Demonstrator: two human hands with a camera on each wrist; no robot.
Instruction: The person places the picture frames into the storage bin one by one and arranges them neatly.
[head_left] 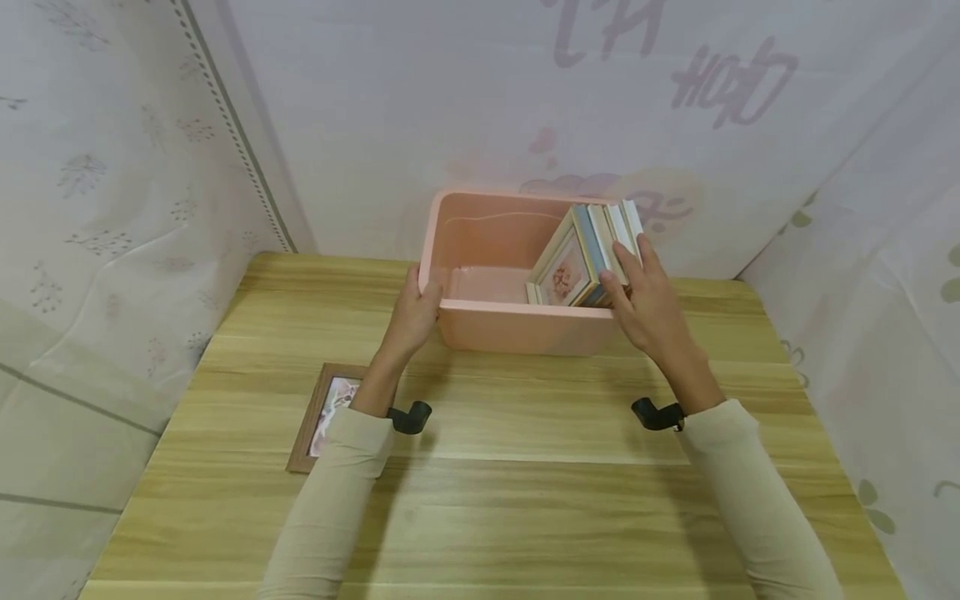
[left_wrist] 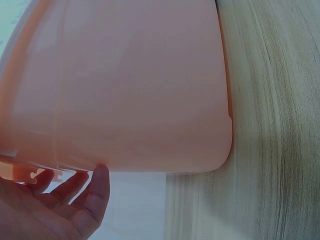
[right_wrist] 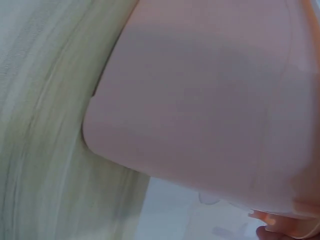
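A pink plastic bin (head_left: 525, 327) stands near the table's far edge. My left hand (head_left: 412, 317) grips its left end; in the left wrist view, that hand's curled fingers (left_wrist: 95, 195) lie by the outer wall. At the right end, my right hand (head_left: 648, 304) holds the rim, its thumb and index finger against a leaning row of picture frames (head_left: 592, 250) inside the bin. The front frame shows a pinkish picture; the others show pale and blue edges. Only a fingertip of that hand appears in the right wrist view, beside the bin's wall (right_wrist: 200, 110).
A brown picture frame (head_left: 306, 433) lies flat on the wooden table (head_left: 525, 500), partly covered by my left forearm. Patterned white fabric walls (head_left: 375, 108) rise behind the table and at both sides. Black wrist mounts (head_left: 411, 417) stick out from both wrists.
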